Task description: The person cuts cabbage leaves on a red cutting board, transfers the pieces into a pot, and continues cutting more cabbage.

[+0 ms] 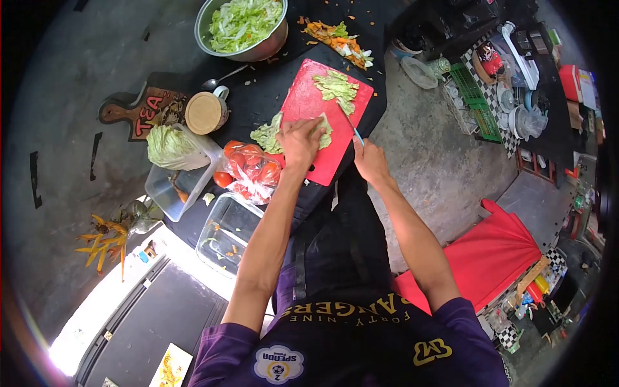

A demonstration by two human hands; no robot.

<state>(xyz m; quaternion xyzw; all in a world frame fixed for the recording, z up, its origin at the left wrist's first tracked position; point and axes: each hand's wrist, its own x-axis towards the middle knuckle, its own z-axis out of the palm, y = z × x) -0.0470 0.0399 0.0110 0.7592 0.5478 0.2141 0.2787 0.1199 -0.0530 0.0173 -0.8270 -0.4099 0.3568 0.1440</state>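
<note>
A red cutting board lies on a black-covered table. My left hand is closed over pale green cabbage leaves, pressing them on the board, with leaf showing on both sides of the fingers. My right hand is wrapped round the handle of a knife, its blade reaching over the board's right side. The blade tip is close to a pile of cut cabbage at the board's far end.
A metal bowl of shredded cabbage stands at the back, beside vegetable scraps. To the left are a spoon, a mug, a cabbage in a plastic container, bagged tomatoes and a glass dish.
</note>
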